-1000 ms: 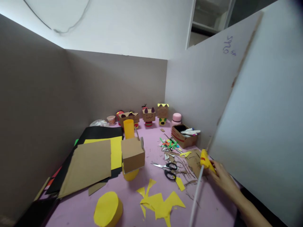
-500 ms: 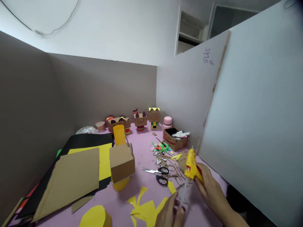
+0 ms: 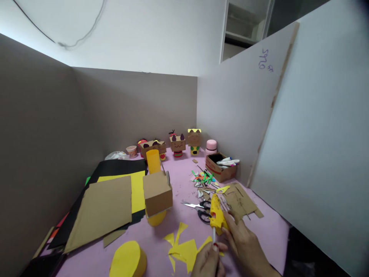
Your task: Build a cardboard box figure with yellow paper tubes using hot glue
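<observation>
The right hand (image 3: 245,236) is wrapped around the grip of a yellow plastic glue gun (image 3: 216,215), which it holds over the pink-covered bench (image 3: 269,234) with the nozzle aimed away from the body. Just to its left, the left hand (image 3: 208,259) pinches a thin, translucent white glue stick (image 3: 214,234) between thumb and fingertips; the stick's upper end meets the back of the gun.

Immediately left of the gun lie steel scissors with black handles (image 3: 204,217), and beside the left hand are jagged yellow paper scraps (image 3: 184,252). Further left of that hand stands a short yellow paper cylinder (image 3: 128,257); beyond it sits a brown cardboard cube (image 3: 158,192).

Ahead of the right hand is a flat brown cardboard piece with dark drawn lines (image 3: 240,202). Farther ahead, an open cardboard box (image 3: 215,168) holds white-barrelled markers (image 3: 229,162); the reddish printing on its side is too small to read. Higher up, beyond the right hand, purple handwriting (image 3: 263,59) slants across the grey partition (image 3: 230,107), resembling digits but not clearly legible.
</observation>
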The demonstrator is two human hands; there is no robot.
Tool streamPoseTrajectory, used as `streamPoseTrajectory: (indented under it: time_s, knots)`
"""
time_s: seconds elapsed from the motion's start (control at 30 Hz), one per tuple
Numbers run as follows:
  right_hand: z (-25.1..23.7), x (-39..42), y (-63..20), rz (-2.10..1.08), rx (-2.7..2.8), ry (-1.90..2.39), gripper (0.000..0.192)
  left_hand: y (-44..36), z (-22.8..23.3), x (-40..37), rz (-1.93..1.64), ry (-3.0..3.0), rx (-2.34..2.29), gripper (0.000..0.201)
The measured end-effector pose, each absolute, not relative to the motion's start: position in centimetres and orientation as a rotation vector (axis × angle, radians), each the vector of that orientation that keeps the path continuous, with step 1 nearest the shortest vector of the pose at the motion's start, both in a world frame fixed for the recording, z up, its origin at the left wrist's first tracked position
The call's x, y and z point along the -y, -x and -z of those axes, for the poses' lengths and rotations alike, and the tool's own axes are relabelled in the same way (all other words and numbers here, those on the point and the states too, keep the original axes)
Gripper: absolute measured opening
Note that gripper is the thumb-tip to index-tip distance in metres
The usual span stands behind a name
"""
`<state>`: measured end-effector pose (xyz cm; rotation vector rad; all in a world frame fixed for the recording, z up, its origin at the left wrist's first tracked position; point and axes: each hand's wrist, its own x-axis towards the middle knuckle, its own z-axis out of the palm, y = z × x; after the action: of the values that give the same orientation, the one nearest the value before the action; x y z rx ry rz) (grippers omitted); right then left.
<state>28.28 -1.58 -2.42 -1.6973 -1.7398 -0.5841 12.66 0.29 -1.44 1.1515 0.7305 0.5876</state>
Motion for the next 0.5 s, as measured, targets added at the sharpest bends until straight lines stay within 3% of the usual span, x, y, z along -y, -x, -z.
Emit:
streamPoseTrajectory:
  time_s: [0.27,0.5]
  knots:
    - [2.4,1.9,-28.5,0.448,1.812,1.701,0.030,-12.7,2.4,-1.0,-0.577,-1.073,-0.766,0.083]
    - [4.0,2.5,-28.7,0.365,1.745,1.711,0.025,-13.3,3.2,-0.7,-0.568,-1.064,-0.750,0.073]
